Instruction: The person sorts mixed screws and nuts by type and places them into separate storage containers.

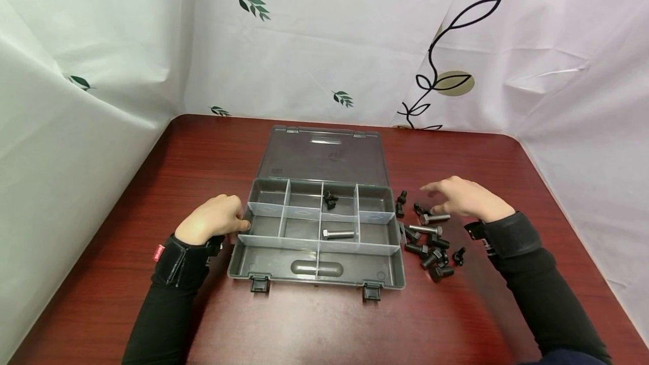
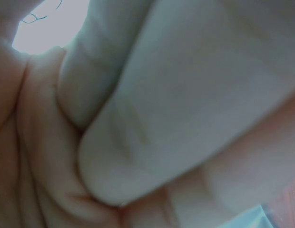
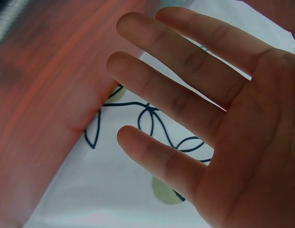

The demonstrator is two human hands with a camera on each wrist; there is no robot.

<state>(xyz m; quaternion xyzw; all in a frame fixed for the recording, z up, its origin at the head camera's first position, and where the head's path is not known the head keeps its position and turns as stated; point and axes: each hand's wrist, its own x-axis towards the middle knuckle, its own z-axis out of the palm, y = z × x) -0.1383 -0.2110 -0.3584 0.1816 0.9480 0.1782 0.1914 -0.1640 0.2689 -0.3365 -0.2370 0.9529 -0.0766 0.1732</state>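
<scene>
A grey plastic compartment box [image 1: 294,269] lies on the table with its lid laid back. At its left wall, my left hand [image 1: 215,219] grips the edge, thumb tip over the rim; the left wrist view shows the fingers [image 2: 138,118] curled in toward the palm. One silver bolt [image 1: 338,234] lies in a middle compartment, and small black pieces [image 1: 330,200] are in one behind it. My right hand [image 1: 469,199] hovers at the far side of the loose bolts [image 1: 435,246], fingers [image 3: 166,95] spread and nothing held. Among them are silver bolts [image 1: 426,230] and black ones.
The clear grey lid [image 1: 324,154] stretches toward the back edge of the table [image 1: 213,151]. White dividers [image 1: 304,241] split the box. Two black latches [image 1: 372,293] jut from its front. A white patterned cloth [image 1: 304,44] surrounds the table at the back and sides.
</scene>
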